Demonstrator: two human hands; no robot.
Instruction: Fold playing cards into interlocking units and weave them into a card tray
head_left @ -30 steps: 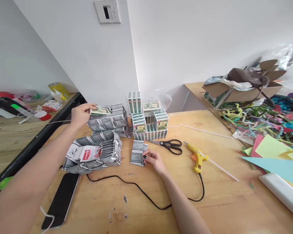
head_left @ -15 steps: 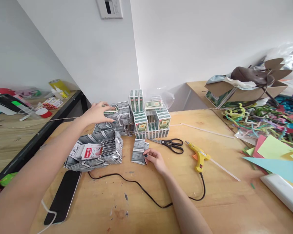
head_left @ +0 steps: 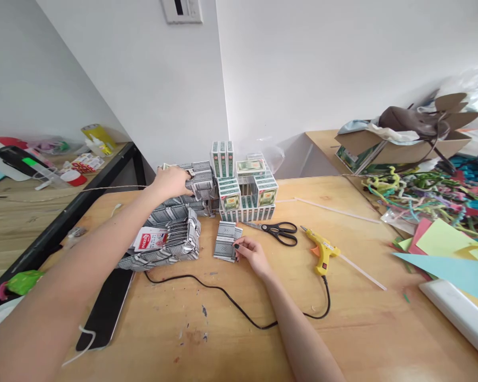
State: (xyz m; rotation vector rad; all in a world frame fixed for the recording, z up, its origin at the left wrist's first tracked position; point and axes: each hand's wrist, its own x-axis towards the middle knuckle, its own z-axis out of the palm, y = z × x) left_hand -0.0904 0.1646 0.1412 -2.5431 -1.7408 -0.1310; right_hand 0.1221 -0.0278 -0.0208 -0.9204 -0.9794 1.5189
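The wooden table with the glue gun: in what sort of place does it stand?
Probably a craft room or workshop: a yellow glue gun and black-handled scissors lie on the wooden table, with colored paper sheets at the right.

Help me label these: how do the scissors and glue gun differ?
The scissors have black handles; the glue gun is yellow. The scissors have finger loops, the glue gun a single grip. The scissors are cordless; the glue gun has a cord. Both lie on the table.
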